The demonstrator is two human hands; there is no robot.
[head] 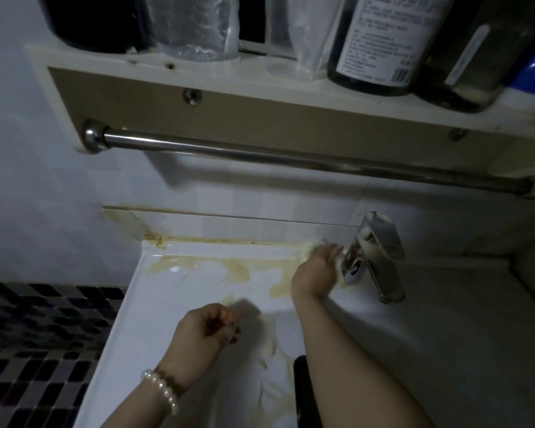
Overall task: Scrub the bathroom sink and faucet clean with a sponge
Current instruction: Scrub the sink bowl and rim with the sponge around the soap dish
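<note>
Foam everywhere on this white ceramic bathroom sink [179, 291], yellowish smears streaking across its back ledge and down into the basin. The right hand [317, 270] is up at the back, fingers curled tight around a pale, soapy sponge [318, 244], and only scraps of that sponge peek out above and beside the knuckles, so its shape and colour are hard to pin down. It is pressed against the base of the chrome single-lever faucet [372, 257], which carries creamy lather on its handle and spout. The left hand [203, 333] hovers low over the basin, fingers loosely folded in; there is a blur at the fingertips and I cannot tell whether it has anything in it. A white pearl bracelet [162, 390] circles that wrist. Near the bottom edge a dark rounded object [303, 393] sits between the forearms, cut off and too dim to identify. Above, a long chrome towel rail [291, 160] runs under a white wall shelf [260, 84], where a dark glass bottle with a white label [380, 41], a clear plastic bottle [195, 26] and other containers stand with their tops out of frame. At left, a black-and-grey mosaic tile floor [40, 344] shows in deep shadow.
</note>
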